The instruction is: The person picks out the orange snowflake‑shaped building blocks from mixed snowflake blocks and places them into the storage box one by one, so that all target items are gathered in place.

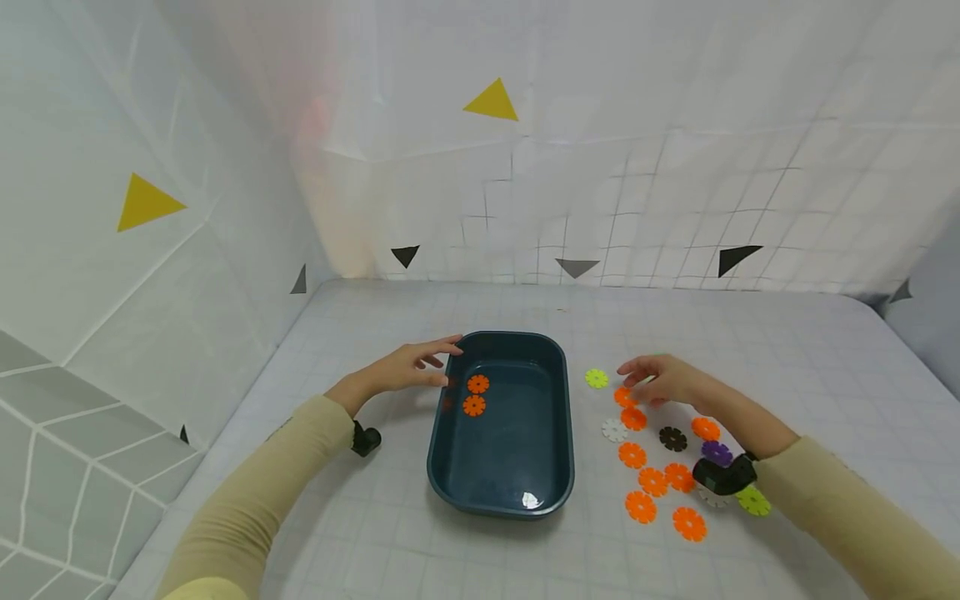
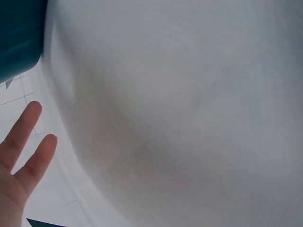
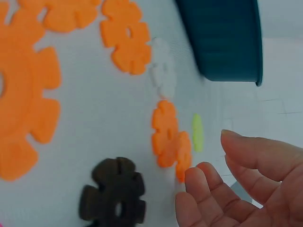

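Just right of the tray (image 1: 517,454), an orange disc (image 1: 624,397) lies by my right hand (image 1: 663,379), fingers loosely curved, thumb apart, apparently empty. It should be light and stiff (plastic, I'd guess), best pinched at its notched edge. My left hand (image 1: 407,367) spreads at the tray's left side; two orange discs (image 1: 474,406) lie inside.

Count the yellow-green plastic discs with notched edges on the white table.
2. One yellow-green disc lies between the dark teal rectangular tray and the right hand; the other lies beside the beige right sleeve. The sleeve may hide more.
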Available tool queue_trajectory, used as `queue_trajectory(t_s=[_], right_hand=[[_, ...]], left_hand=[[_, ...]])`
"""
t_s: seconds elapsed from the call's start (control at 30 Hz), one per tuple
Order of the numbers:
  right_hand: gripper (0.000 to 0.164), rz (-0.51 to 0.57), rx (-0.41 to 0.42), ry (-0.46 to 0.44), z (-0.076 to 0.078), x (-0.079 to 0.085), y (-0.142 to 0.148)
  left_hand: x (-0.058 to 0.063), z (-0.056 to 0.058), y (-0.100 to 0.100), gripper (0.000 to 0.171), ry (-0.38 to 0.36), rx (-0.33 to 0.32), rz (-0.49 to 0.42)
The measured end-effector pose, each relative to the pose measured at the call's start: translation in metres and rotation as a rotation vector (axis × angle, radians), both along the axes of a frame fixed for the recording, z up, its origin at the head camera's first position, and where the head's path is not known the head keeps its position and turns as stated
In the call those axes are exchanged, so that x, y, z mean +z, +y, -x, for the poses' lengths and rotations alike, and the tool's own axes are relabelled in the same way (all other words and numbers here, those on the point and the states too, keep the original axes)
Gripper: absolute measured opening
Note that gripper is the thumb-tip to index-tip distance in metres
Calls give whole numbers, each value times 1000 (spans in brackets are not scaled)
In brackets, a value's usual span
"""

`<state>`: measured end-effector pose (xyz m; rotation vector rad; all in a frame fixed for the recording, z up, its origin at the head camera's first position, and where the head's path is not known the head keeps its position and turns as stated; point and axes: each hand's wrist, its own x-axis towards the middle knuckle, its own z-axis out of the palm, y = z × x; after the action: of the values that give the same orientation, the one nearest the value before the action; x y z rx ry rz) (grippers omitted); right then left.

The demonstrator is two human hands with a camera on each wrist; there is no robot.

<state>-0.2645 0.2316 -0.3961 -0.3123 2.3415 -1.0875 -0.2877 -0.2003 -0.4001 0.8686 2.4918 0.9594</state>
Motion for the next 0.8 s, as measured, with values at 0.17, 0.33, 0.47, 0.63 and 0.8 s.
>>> queue_trajectory(t_s=[0.17,0.33,0.47,0.63,0.8], right_hand=[[51,-73,-43,-7,1,-5,-6],[47,-107,-66,4,3,-10,-8],[46,-121,-78,13,4,-12,-8],[45,-133,-83,23,2,-13,-7],[42,-169,-83,62,3,-16,-7]], left_hand=[[0,0,0,52,-7,-1,-3],[0,0,0,52,-9,0,-1],[0,0,0,52,-9,-1,-3],[-1,1,0,51,-13,1,-2],[-2,2,-1,51,-16,-2,-13]])
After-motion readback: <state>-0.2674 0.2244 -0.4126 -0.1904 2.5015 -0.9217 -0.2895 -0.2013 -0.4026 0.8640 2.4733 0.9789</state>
